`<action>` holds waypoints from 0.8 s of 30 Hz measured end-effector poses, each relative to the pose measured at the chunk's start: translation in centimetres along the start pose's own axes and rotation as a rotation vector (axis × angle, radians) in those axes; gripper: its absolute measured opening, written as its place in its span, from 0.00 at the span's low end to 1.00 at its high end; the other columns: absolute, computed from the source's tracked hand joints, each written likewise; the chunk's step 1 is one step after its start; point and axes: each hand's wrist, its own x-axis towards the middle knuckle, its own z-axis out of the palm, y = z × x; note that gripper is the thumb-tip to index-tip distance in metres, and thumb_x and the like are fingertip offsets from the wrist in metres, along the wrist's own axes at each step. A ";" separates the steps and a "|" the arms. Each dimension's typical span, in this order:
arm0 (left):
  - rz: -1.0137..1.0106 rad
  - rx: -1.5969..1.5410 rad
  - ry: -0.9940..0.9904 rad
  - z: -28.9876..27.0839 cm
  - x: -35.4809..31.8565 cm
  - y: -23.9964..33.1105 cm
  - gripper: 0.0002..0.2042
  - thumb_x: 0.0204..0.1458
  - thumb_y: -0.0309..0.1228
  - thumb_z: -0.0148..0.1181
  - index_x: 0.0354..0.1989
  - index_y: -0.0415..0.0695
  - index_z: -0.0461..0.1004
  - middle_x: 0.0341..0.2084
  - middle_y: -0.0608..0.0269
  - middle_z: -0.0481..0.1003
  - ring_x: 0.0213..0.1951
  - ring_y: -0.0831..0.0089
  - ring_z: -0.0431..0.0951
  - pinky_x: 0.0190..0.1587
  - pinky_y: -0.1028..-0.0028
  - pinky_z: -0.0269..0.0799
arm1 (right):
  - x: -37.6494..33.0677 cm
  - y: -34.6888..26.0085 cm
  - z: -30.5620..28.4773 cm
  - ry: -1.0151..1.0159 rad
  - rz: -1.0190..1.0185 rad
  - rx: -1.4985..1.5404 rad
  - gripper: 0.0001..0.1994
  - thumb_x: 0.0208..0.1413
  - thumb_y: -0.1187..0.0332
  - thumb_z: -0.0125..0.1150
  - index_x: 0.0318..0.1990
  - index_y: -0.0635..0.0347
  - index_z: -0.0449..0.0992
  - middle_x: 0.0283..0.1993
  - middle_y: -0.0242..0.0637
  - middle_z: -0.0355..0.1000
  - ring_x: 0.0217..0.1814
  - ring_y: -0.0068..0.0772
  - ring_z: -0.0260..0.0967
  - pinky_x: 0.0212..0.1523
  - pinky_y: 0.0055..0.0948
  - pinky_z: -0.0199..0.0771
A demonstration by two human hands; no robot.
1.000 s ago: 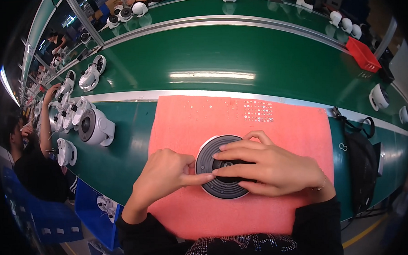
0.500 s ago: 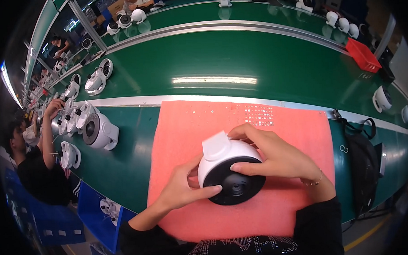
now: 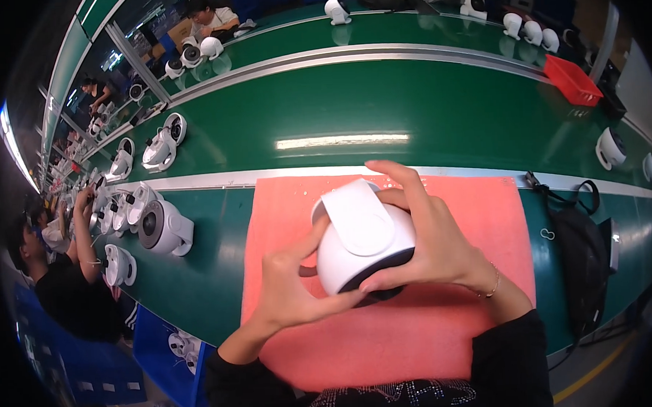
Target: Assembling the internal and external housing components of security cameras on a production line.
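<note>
Your right hand wraps over the far and right side of a rounded white housing, fingers curled round it and gripping; your left hand clasps its near left side, thumb pressed up against the shell. The housing is smooth, glossy and nearly spherical, with a flat white curved strap-like panel across its top and a dark round face just showing at the underside. You hold it lifted above the middle of a salmon-pink foam mat, soft and matte, that lies along the near edge of the bench.

Half a second ago the dark ribbed face pointed more toward you; now the housing is rolled over, so the white back is uppermost, and a second ago it lay face-up on the mat.

At the far right of the bench stands a red plastic bin; what it holds cannot be seen. A black strapped bag lies just off the mat's right edge. Left of the mat stand more white round units, and a blue crate below the bench's near edge holds another.
</note>
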 end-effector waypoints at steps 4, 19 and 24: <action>-0.067 -0.615 0.051 -2.1 -0.3 -3.6 0.36 0.31 0.28 0.65 0.54 0.29 0.62 0.44 0.51 0.71 0.47 0.67 0.72 0.53 0.70 0.65 | 0.2 -0.4 -1.3 -0.141 0.100 0.301 0.50 0.35 0.60 0.72 0.65 0.55 0.45 0.61 0.54 0.55 0.63 0.49 0.55 0.60 0.43 0.59; 0.030 -1.137 0.521 6.1 6.4 -6.6 0.38 0.47 0.59 0.47 0.62 0.45 0.52 0.57 0.55 0.59 0.58 0.57 0.62 0.58 0.60 0.61 | 0.1 1.6 1.0 0.187 0.087 0.322 0.49 0.38 0.71 0.70 0.66 0.50 0.42 0.63 0.46 0.52 0.59 0.44 0.61 0.56 0.42 0.69; -0.129 -1.156 0.399 5.5 7.1 -6.3 0.33 0.54 0.58 0.40 0.61 0.47 0.52 0.57 0.60 0.59 0.59 0.64 0.61 0.59 0.61 0.61 | 0.4 2.9 1.1 0.316 0.083 0.350 0.47 0.38 0.69 0.69 0.66 0.53 0.44 0.64 0.51 0.51 0.59 0.45 0.62 0.55 0.40 0.70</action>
